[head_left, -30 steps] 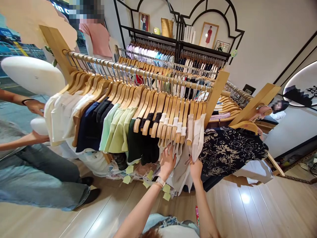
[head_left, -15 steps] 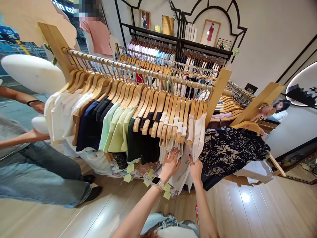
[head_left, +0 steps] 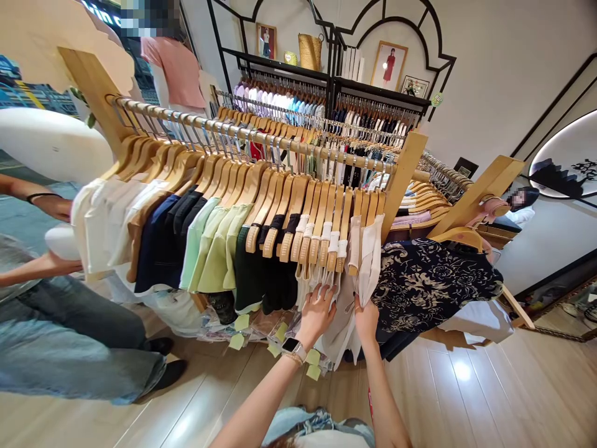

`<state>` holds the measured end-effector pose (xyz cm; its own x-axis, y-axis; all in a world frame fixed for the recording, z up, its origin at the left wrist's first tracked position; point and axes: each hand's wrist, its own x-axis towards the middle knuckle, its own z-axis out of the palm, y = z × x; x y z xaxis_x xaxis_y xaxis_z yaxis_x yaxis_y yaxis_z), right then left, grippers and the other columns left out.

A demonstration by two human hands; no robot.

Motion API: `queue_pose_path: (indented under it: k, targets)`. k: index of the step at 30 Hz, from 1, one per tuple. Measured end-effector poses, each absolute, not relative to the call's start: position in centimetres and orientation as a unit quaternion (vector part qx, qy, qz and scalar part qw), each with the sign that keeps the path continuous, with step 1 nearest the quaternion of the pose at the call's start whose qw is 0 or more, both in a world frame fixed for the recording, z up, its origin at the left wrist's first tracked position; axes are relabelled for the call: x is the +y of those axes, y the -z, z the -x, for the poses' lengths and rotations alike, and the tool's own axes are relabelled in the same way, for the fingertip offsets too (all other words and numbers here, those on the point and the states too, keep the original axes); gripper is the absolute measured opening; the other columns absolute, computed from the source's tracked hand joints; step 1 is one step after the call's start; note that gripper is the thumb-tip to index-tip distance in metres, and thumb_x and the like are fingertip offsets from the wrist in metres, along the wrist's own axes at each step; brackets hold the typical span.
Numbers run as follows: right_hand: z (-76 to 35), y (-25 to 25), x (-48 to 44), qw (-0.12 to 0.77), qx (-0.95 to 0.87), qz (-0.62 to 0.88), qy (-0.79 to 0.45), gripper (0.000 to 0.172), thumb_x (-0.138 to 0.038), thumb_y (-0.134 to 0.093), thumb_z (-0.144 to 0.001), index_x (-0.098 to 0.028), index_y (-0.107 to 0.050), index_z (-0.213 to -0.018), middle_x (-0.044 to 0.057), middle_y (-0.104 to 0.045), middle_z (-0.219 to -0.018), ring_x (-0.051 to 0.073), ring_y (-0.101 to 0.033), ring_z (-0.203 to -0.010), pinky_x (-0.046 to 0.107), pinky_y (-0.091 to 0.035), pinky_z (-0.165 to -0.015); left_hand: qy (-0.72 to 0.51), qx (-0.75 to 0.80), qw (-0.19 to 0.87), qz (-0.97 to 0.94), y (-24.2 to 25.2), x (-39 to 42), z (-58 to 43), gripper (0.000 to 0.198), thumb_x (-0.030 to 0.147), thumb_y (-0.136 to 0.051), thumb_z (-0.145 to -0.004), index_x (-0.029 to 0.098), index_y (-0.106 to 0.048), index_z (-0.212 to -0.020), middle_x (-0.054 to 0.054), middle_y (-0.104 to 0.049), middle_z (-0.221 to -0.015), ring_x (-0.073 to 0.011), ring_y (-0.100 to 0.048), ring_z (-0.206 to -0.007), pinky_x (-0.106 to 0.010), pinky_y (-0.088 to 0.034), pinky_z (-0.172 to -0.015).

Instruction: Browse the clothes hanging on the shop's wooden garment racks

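A wooden clothes rail (head_left: 261,132) runs across the view, hung with tops on wooden hangers (head_left: 305,198). Near its right end, my left hand (head_left: 318,314) lies with fingers apart against white strappy tops (head_left: 305,283), a watch (head_left: 291,346) on its wrist. Just to the right, my right hand (head_left: 367,318) is closed on the edge of a white top (head_left: 372,249). The pinched cloth is partly hidden by the fingers. Between both hands hangs a beige-white garment (head_left: 342,311).
A navy patterned blouse (head_left: 424,283) hangs facing outward at the right. On the left, another person's hand (head_left: 56,207) is by the cream tops (head_left: 96,224). Plastic-wrapped packets with pale tags (head_left: 237,341) sit below the rail. Wall shelves (head_left: 289,65) stand behind.
The view has shifted slightly, so the rail sits a little further left. Both hands stay almost where they were on the white garments.
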<state>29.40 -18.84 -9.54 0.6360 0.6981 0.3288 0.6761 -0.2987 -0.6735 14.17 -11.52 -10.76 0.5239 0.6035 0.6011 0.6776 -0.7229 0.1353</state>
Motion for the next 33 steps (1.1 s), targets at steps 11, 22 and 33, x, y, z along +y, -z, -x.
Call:
queue_pose_path:
  k: [11,22,33]
  targets:
    - [-29.6,9.9,-18.7,0.430,-0.436,0.790,-0.022,0.048,-0.042,-0.040,-0.098,-0.012,-0.075,-0.110,0.018,-0.077,-0.103,0.031,-0.073,-0.094,0.032,-0.051,-0.079,0.298,-0.389,0.047,0.871,10.8,-11.8,-14.4,0.044,0.024,-0.046,-0.097,0.022,-0.055,-0.140,-0.014,-0.065,-0.134,-0.0345,-0.049,-0.137,-0.048,-0.046,-0.100]
    - [-29.8,10.1,-18.3,0.445,-0.437,0.782,-0.024,0.051,-0.044,-0.038,-0.098,-0.010,-0.074,-0.111,0.019,-0.077,-0.102,0.031,-0.073,-0.094,0.032,-0.051,-0.079,0.275,-0.382,0.032,0.882,10.3,-12.5,-14.8,0.030,0.014,-0.051,-0.089,0.021,-0.066,-0.114,-0.012,-0.069,-0.121,-0.0364,-0.049,-0.138,-0.050,-0.052,-0.099]
    - [-29.3,9.9,-17.8,0.450,-0.447,0.773,0.006,0.052,-0.048,-0.036,-0.098,-0.013,-0.074,-0.102,0.016,-0.077,-0.092,0.027,-0.073,-0.082,0.030,-0.053,-0.071,0.506,-0.318,0.043,0.801,2.8,-13.4,-14.8,0.038,0.019,-0.048,-0.097,0.025,-0.058,-0.133,-0.012,-0.066,-0.129,-0.0295,-0.055,-0.132,-0.047,-0.042,-0.112]
